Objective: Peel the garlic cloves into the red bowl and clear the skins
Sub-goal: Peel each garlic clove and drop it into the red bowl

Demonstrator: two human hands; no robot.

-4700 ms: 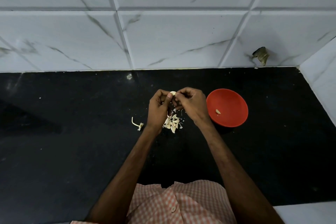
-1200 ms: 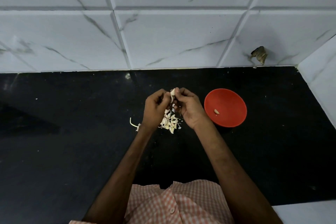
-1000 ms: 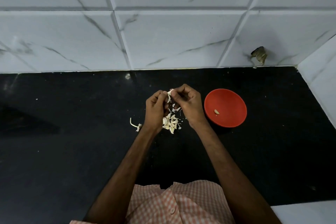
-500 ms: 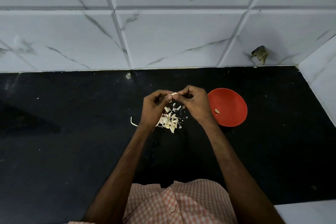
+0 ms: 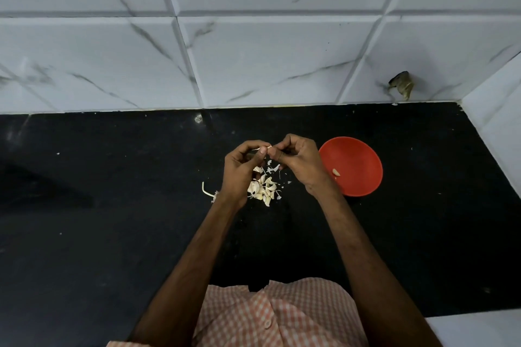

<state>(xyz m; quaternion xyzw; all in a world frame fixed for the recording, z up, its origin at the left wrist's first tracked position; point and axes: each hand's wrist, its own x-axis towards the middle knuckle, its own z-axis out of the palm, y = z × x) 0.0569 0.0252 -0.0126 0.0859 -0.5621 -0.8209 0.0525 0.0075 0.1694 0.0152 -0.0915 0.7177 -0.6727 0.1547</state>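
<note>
Okay, left hand (image 5: 239, 175) and right hand (image 5: 298, 163) both pinch a thin garlic piece (image 5: 262, 147) above the garlic pile (image 5: 263, 189) on the black counter (image 5: 112, 234). Red bowl (image 5: 359, 153) sits just beside the right wrist, with one peeled clove (image 5: 336, 172) inside.

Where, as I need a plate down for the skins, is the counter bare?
Bare counter runs wide left of the stalk, and a smaller patch lies between the red bowl and the side wall. It is crowded in the middle: the left hand and right hand pinch a garlic piece above the garlic pile, close beside the bowl.
</note>
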